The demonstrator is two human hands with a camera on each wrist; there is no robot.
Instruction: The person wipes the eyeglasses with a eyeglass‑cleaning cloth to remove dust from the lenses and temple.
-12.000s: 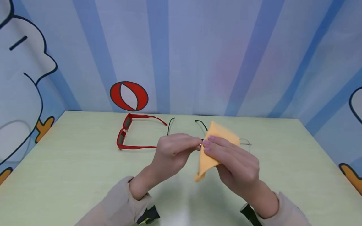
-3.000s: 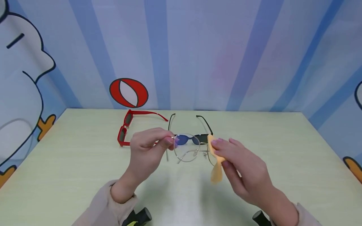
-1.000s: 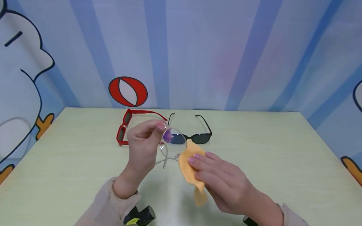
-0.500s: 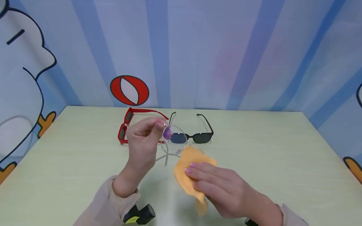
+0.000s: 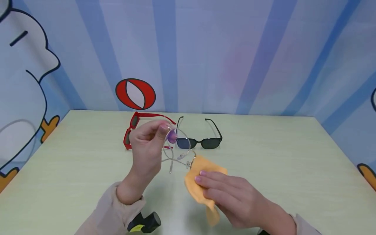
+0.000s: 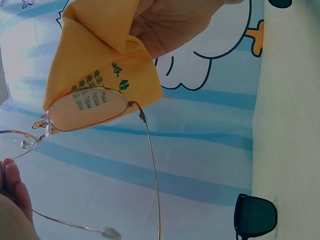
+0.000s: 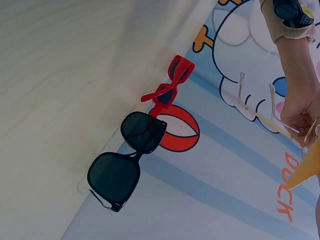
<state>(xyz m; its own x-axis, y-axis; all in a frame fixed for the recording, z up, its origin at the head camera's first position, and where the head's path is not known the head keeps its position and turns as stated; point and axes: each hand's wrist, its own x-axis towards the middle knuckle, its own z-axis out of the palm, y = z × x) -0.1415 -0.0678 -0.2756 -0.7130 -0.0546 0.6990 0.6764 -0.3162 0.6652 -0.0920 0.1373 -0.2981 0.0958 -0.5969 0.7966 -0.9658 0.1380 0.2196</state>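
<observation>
My left hand (image 5: 147, 153) pinches a pair of thin metal-rimmed eyeglasses (image 5: 180, 143) by one end of the frame, between thumb and fingers. The glasses hang tilted above the table, temples unfolded, with the near round lens uncovered. My right hand (image 5: 238, 197) holds an orange cleaning cloth (image 5: 202, 173) between its extended fingers and the thumb beneath, at the other lens. In the left wrist view that lens (image 6: 90, 110) lies against the cloth (image 6: 100, 50), whose green print shows through. The right wrist view catches only a corner of the cloth (image 7: 307, 167).
Black sunglasses (image 5: 210, 143) rest with open temples on the pale table (image 5: 273, 156), behind the held glasses. Red sunglasses (image 5: 127, 138) lie to their left, partly hidden by my left hand. A blue striped cartoon backdrop (image 5: 199, 58) rises along the table's far edge.
Since three seconds ago, the eyeglasses have tilted and moved left, and the right hand has come left and down. The cloth now spreads wider. In the last half second the glasses have shifted slightly.
</observation>
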